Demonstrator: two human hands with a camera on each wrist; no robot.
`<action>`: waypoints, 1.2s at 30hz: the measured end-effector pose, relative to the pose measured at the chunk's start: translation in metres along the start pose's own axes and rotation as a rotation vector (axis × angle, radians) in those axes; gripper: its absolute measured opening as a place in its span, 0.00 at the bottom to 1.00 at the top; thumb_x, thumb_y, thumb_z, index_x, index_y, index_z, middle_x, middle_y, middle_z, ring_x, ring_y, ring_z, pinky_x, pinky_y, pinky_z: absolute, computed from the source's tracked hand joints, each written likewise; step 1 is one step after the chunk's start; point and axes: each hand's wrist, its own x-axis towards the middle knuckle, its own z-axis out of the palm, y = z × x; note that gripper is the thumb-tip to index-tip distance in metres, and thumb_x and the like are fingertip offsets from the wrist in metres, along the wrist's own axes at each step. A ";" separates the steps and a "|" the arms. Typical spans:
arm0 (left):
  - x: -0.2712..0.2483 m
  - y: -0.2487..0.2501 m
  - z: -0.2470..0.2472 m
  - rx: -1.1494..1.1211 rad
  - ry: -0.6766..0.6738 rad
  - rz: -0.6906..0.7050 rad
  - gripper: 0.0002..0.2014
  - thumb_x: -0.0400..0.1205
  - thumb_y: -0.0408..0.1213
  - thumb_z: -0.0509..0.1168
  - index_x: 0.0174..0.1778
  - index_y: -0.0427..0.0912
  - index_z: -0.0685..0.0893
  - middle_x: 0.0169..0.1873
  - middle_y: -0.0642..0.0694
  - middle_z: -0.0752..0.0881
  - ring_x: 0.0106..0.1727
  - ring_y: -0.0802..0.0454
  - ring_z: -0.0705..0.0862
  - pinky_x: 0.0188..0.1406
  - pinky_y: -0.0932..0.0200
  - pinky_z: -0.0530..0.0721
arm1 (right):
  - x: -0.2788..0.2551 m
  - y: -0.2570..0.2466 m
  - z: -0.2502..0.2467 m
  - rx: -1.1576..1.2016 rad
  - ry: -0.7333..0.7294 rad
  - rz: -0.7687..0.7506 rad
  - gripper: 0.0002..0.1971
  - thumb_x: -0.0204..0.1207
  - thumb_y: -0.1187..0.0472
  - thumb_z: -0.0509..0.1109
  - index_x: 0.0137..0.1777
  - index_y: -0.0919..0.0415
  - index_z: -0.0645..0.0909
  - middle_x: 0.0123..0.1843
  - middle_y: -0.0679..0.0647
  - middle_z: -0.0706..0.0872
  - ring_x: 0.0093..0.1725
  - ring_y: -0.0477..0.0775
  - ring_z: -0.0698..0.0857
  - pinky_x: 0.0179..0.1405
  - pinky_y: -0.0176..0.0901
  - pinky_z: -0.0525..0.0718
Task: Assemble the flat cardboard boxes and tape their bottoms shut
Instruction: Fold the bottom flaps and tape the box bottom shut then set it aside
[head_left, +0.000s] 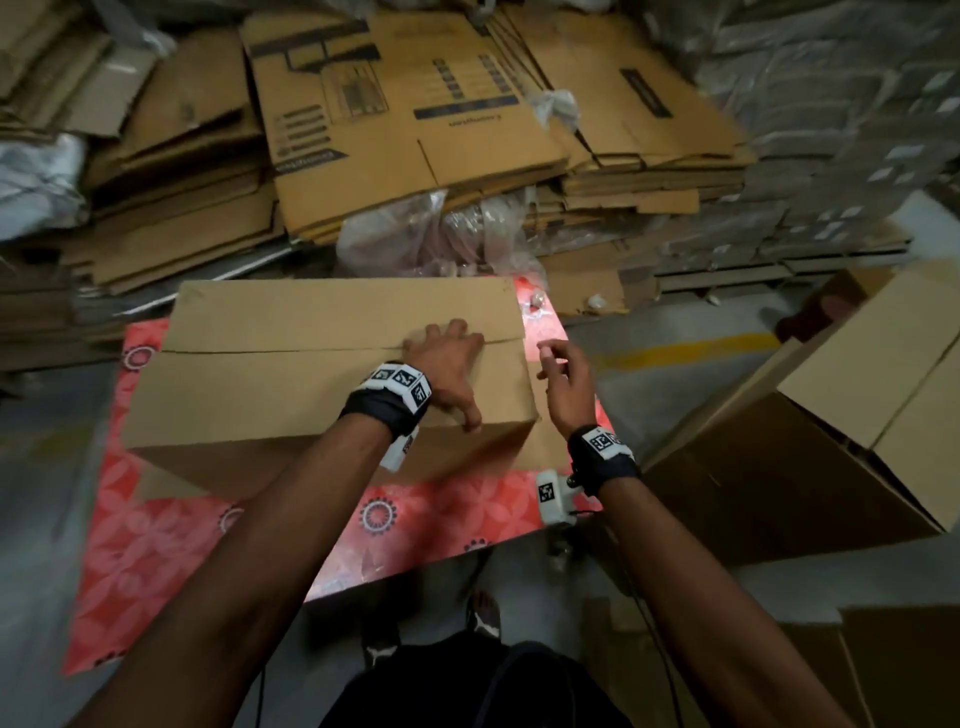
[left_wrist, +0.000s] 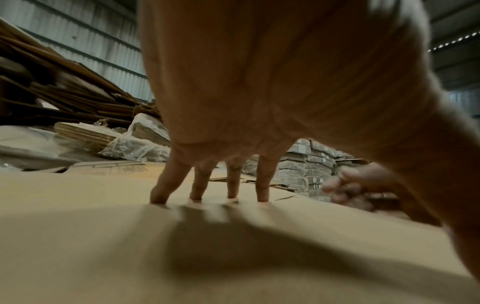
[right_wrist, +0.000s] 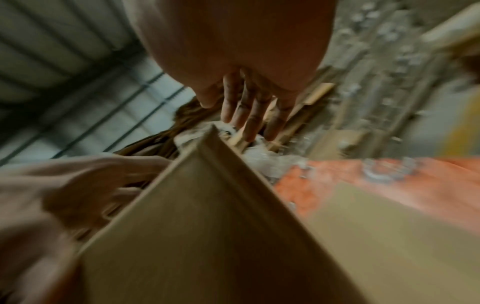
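Head view: two bare forearms reach forward from the lower edge. The left hand lies palm-down with fingers spread straight on top of the cardboard box, fingertips at the seam between its two closed flaps. The box stands on the red patterned counter, its long axis running left to right, the seam along that axis. The right hand hovers just beside the box's right end, fingers loosely bent, holding nothing. Flat cartons are stacked behind; another assembled box lies to the right.

Left wrist view: four straight fingers press their tips onto the box top; the right hand shows blurred beyond.

Right wrist view: blurred; relaxed fingers hang clear above the box's corner.
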 end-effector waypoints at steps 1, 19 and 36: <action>-0.005 -0.006 0.002 0.006 -0.009 0.019 0.66 0.44 0.63 0.86 0.81 0.54 0.66 0.82 0.47 0.60 0.77 0.36 0.66 0.68 0.27 0.74 | 0.006 -0.009 0.007 -0.066 -0.050 -0.071 0.09 0.84 0.56 0.68 0.56 0.59 0.84 0.56 0.57 0.86 0.48 0.56 0.85 0.44 0.39 0.81; -0.139 -0.128 0.011 0.236 0.057 -0.118 0.54 0.70 0.33 0.76 0.85 0.74 0.55 0.90 0.56 0.42 0.90 0.41 0.46 0.84 0.25 0.49 | -0.018 -0.086 0.114 -0.928 -0.593 -0.550 0.43 0.72 0.21 0.52 0.83 0.45 0.65 0.72 0.68 0.76 0.62 0.72 0.80 0.65 0.63 0.77; -0.141 -0.104 0.067 0.058 0.094 -0.299 0.43 0.75 0.75 0.61 0.86 0.71 0.55 0.87 0.65 0.56 0.77 0.30 0.59 0.72 0.23 0.63 | 0.012 -0.079 0.087 0.122 -0.126 0.244 0.13 0.86 0.40 0.61 0.59 0.45 0.78 0.48 0.52 0.86 0.43 0.66 0.91 0.30 0.60 0.92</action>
